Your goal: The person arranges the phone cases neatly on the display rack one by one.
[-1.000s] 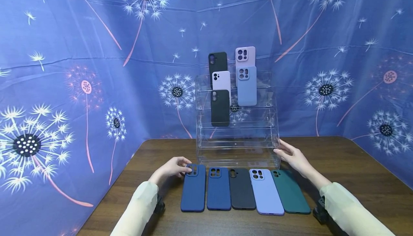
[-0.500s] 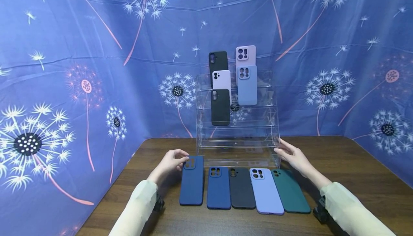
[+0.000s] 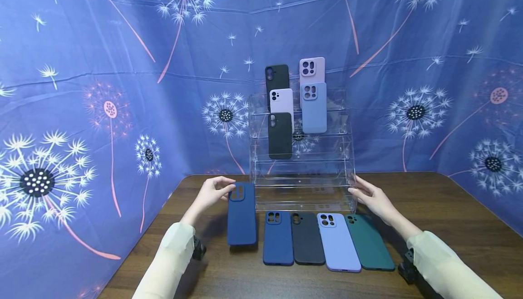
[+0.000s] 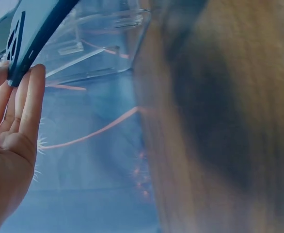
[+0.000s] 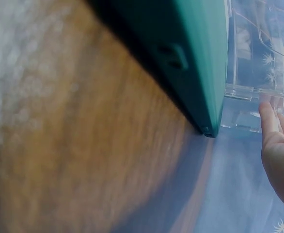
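My left hand (image 3: 207,198) pinches a dark blue phone case (image 3: 242,217) by its upper left corner, beside the camera cutouts. The case stands nearly upright, raised over the table with its shadow below. In the left wrist view the thumb and fingers hold that corner of the case (image 4: 33,36). My right hand (image 3: 372,201) holds the lower right edge of a clear tiered display rack (image 3: 302,194), thumb in front and fingers at the side. Several phone cases lean on the rack's upper tiers, among them a light blue case (image 3: 314,113) and a black case (image 3: 280,140).
In front of the rack lie a second dark blue case (image 3: 278,242), a black case (image 3: 308,242), a periwinkle case (image 3: 341,247) and a green case (image 3: 371,247) in a row. A blue dandelion-print cloth (image 3: 102,154) hangs around the wooden table (image 3: 445,213).
My left hand has lifted the leftmost dark blue case off the table, tilting it upright and carrying it toward the rack. The right hand stays at the rack's edge.
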A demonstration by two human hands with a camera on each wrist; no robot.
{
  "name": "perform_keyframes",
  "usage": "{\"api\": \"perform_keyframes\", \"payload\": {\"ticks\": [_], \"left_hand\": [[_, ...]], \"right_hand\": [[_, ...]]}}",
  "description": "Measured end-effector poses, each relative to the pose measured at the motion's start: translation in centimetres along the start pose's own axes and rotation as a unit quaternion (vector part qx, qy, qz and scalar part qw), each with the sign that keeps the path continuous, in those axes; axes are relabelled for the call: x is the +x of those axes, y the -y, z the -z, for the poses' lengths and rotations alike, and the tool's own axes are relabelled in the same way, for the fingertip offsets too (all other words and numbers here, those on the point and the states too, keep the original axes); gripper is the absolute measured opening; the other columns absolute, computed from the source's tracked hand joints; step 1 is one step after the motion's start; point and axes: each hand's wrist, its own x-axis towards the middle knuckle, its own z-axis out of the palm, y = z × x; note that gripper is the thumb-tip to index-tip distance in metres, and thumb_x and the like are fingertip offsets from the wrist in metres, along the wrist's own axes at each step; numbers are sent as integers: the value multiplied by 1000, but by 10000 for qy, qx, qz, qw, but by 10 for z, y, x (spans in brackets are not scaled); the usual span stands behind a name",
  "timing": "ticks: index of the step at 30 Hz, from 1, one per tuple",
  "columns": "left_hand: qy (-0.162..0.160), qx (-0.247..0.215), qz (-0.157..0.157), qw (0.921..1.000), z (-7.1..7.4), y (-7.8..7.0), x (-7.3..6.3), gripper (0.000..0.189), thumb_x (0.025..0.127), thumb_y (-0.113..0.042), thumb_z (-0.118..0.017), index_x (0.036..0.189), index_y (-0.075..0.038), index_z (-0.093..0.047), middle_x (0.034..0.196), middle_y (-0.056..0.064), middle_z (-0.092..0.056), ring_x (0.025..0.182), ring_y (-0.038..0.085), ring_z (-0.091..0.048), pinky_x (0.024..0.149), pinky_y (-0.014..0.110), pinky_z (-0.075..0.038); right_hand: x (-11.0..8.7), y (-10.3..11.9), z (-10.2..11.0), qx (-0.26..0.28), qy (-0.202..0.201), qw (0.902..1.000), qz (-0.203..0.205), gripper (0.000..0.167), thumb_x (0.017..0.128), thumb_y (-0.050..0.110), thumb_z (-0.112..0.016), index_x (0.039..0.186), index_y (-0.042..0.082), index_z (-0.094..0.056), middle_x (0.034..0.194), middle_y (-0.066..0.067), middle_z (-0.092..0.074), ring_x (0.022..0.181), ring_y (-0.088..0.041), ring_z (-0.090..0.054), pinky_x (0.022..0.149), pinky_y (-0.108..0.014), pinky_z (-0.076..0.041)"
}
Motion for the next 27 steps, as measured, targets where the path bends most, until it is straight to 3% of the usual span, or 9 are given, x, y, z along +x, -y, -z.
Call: {"api": "perform_keyframes", "payload": {"ticks": [5, 11, 19, 27], "left_hand": [[-145, -30, -86, 9999, 0, -7, 8, 30, 87, -21, -68, 109, -1, -66, 83, 11, -69, 63, 16, -66, 60, 31, -58], [-181, -207, -165, 9995, -4, -21, 16, 32, 87, -21, -68, 112, -1, -65, 89, 11, -69, 66, 18, -67, 64, 35, -59], [-279, -260, -322, 9988, -15, -46, 31, 28, 86, -21, -69, 109, -5, -67, 86, 11, -70, 63, 16, -67, 61, 32, -58], [-232, -69, -625, 9978, -24, -71, 47, 33, 86, -28, -69, 111, -7, -67, 90, 18, -70, 71, 34, -68, 58, 29, -56]], "right_hand": [[-1, 2, 0, -27, -14, 10000, -11, 71, 96, 36, -52, 150, 6, -17, 141, -28, -41, 96, 19, -49, 91, -33, -51], [0, 0, 0, -14, 21, 10000, -41, 71, 95, 37, -53, 150, 9, -18, 142, -26, -40, 96, 20, -49, 92, -35, -51], [2, 2, 5, 121, -29, 9999, -107, 73, 93, 34, -58, 149, 5, -22, 140, -29, -40, 92, 17, -52, 86, -32, -54], [3, 6, 5, -78, -152, 9998, -91, 71, 92, 32, -60, 147, 4, -27, 138, -32, -41, 91, 17, -51, 86, -39, -54]]}}
